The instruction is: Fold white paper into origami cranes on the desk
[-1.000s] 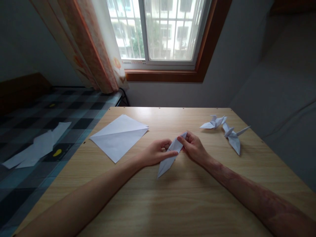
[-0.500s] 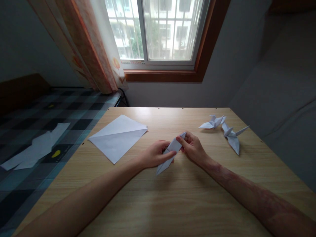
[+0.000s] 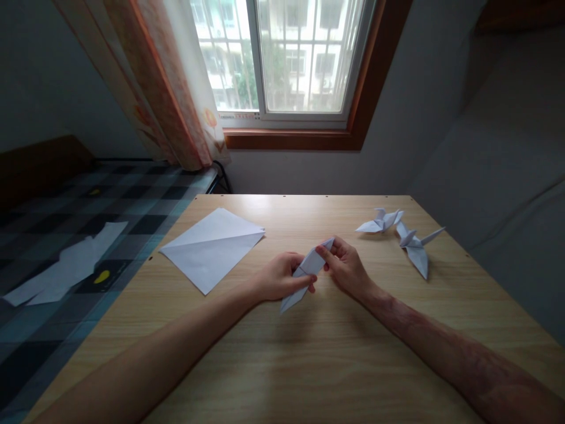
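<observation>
A folded piece of white paper point(image 3: 312, 263), long and diamond-shaped with a crease across it, is held above the middle of the table. My left hand point(image 3: 282, 277) is closed around its lower half, thumb on top and fingers beneath. At the upper right tip, my right hand point(image 3: 345, 263) pinches the paper between thumb and fingers. To the left, creased white paper sheets point(image 3: 212, 250) lie flat on the table. Two white paper cranes, one point(image 3: 379, 221) farther back and one point(image 3: 415, 250) nearer, rest on the right side.
The wooden table point(image 3: 282, 365) reaches toward a wall with a window point(image 3: 304, 65). At left is a bed point(image 3: 26, 235) with a checked cover, with white paper strips point(image 3: 75, 265) on it. A curtain point(image 3: 176, 88) hangs beside the window.
Both hands keep their hold on the folded paper, nearly in the same place. My left thumb and fingertips have shifted very slightly. The whole view has moved down a little.
</observation>
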`<action>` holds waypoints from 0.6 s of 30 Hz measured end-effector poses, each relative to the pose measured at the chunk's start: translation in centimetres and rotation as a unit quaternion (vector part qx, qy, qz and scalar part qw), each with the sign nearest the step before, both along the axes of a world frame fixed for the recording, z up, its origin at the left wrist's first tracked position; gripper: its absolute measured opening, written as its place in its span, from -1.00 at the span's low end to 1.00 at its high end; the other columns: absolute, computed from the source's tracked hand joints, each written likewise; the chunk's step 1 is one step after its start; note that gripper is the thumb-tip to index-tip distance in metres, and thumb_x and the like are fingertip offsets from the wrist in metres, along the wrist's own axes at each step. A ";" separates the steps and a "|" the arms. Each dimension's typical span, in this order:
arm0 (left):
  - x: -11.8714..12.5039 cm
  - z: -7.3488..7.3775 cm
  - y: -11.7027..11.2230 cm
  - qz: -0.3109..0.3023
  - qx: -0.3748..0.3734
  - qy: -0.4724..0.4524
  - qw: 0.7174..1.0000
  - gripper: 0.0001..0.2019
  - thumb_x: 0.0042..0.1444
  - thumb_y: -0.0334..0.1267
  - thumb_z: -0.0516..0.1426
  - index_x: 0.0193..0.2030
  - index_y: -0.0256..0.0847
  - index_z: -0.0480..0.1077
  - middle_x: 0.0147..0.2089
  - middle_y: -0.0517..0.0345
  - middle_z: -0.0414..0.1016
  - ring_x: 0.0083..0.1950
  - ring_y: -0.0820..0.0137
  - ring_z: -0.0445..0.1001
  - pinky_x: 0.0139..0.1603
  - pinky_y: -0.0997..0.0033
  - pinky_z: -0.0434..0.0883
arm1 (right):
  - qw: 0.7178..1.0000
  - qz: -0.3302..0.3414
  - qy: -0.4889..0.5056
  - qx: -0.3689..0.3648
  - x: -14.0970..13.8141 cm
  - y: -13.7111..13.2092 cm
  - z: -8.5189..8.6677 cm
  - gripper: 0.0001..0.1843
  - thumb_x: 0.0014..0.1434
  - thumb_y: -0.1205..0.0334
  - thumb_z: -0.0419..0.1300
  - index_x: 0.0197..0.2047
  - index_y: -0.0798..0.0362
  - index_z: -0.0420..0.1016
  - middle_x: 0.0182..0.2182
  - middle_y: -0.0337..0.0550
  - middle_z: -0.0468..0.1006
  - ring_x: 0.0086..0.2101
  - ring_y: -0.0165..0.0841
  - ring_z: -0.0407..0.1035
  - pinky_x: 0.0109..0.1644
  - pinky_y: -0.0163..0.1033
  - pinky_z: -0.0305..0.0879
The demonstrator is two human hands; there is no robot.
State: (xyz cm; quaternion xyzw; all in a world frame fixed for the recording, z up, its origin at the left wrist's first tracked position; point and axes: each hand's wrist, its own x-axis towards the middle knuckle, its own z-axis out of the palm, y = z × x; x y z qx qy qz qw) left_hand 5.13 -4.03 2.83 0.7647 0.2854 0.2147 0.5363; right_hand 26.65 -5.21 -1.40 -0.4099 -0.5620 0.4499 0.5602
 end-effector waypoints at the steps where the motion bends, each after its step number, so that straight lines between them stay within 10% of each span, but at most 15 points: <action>1: 0.0 0.0 0.0 0.003 -0.005 -0.003 1.000 -0.68 0.33 -0.04 0.30 -0.17 -0.33 0.65 -0.23 -0.04 0.74 -0.29 0.33 0.59 -0.30 0.47 0.41 | 1.000 0.000 0.002 0.001 0.0 0.0 0.0 -0.53 0.32 -0.23 0.46 -0.25 0.00 0.55 -0.43 -0.25 0.56 -0.48 -0.39 0.36 -0.44 -0.28 0.32; 10: -0.5 -1.2 0.0 0.045 -0.099 -0.009 0.994 -0.31 0.46 0.34 0.11 0.02 -0.36 0.67 -0.23 -0.09 0.72 -0.43 0.42 0.46 -0.47 0.50 0.23 | 0.999 -0.023 0.029 -0.011 0.2 0.4 -0.6 -0.54 0.32 -0.23 0.47 -0.25 -0.01 0.53 -0.43 -0.25 0.57 -0.49 -0.39 0.37 -0.44 -0.27 0.29; 18: -0.8 -0.5 0.2 0.028 -0.032 0.026 0.999 -0.26 0.49 0.35 0.03 -0.04 -0.32 0.75 -0.39 0.02 0.58 -0.44 0.43 0.39 -0.47 0.50 0.21 | 0.999 -0.016 0.035 -0.014 0.3 0.5 -1.0 -0.57 0.34 -0.18 0.47 -0.24 -0.01 0.53 -0.41 -0.25 0.58 -0.47 -0.38 0.38 -0.41 -0.26 0.30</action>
